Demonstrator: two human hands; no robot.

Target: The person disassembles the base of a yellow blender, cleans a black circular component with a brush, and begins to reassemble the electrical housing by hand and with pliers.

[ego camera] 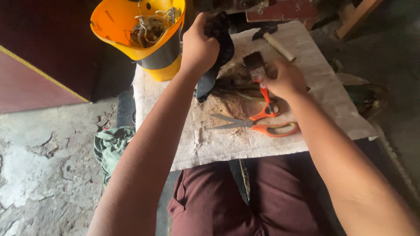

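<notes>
My left hand [199,48] is closed around a dark, lumpy object [221,32] with a black strip hanging below it, held above the white cloth-covered board [315,74]. My right hand [284,78] grips a small paintbrush [255,63] with dark bristles and a red handle, bristles pointing up toward the dark object. Below both hands the cloth carries a patch of brown dust [232,102]. Orange-handled scissors [258,124] lie open on the cloth just under my right hand.
A yellow bucket-like container [131,26] holding tangled wire stands at the board's far left corner. A hammer [275,39] lies at the far edge. A green rag [109,146] sits on the cracked concrete floor to the left. My lap in maroon trousers is below.
</notes>
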